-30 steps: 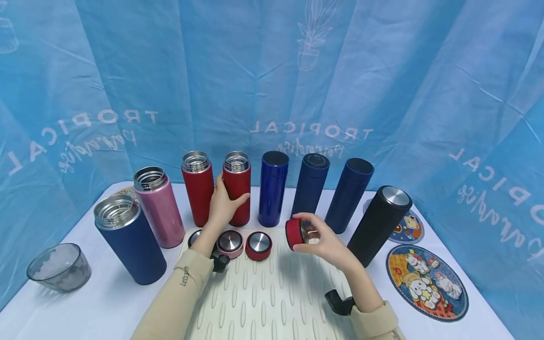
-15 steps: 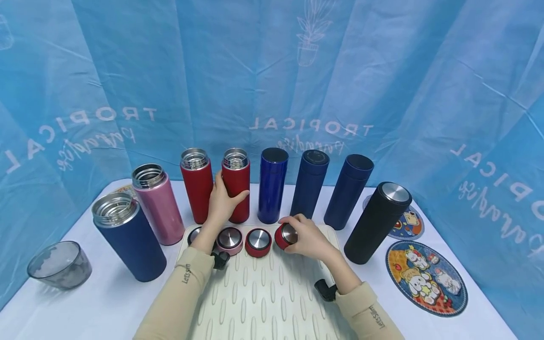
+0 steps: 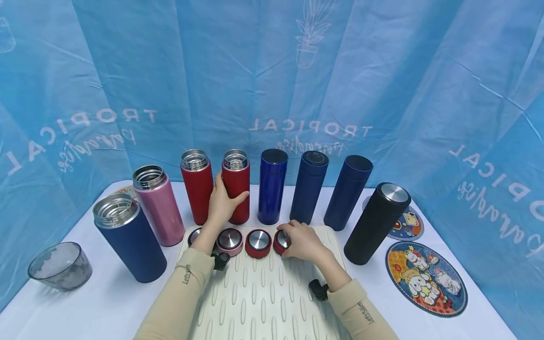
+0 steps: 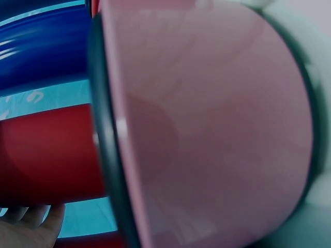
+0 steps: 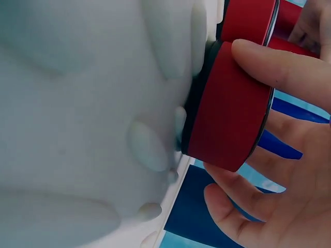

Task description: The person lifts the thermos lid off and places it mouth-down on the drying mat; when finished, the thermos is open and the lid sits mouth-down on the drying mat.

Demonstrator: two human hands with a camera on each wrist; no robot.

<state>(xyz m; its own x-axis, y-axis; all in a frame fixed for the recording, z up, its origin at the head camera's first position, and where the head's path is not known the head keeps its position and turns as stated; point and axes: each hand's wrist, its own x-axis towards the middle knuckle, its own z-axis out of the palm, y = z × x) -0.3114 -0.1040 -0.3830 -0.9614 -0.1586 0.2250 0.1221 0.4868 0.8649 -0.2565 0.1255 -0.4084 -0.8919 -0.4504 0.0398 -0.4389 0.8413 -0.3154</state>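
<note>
My left hand (image 3: 222, 200) grips a red thermos bottle (image 3: 236, 182) standing upright without its lid, thumb across its front. Beside it stands another lidless red bottle (image 3: 197, 193). With thumb and fingers, my right hand (image 3: 302, 242) holds a red lid (image 5: 230, 108) with a steel top, its base down on the ridged cream mat (image 3: 259, 302). Left of it on the mat sit a second red lid (image 3: 259, 242), a pink lid (image 3: 230, 240) and a dark lid (image 3: 193, 236), partly behind my left forearm. The pink lid fills most of the left wrist view.
Lidless pink (image 3: 159, 208) and navy (image 3: 131, 245) bottles stand at left, near a smoky glass bowl (image 3: 60, 267). Capped blue (image 3: 272, 189), navy (image 3: 310, 189) and black (image 3: 374, 226) bottles stand in the row to the right. A cartoon placemat (image 3: 426, 278) lies at far right.
My right hand has brought the red lid down and left, turning it from sideways to steel top up on the mat beside the other lids. The left hand has stayed on its bottle.
</note>
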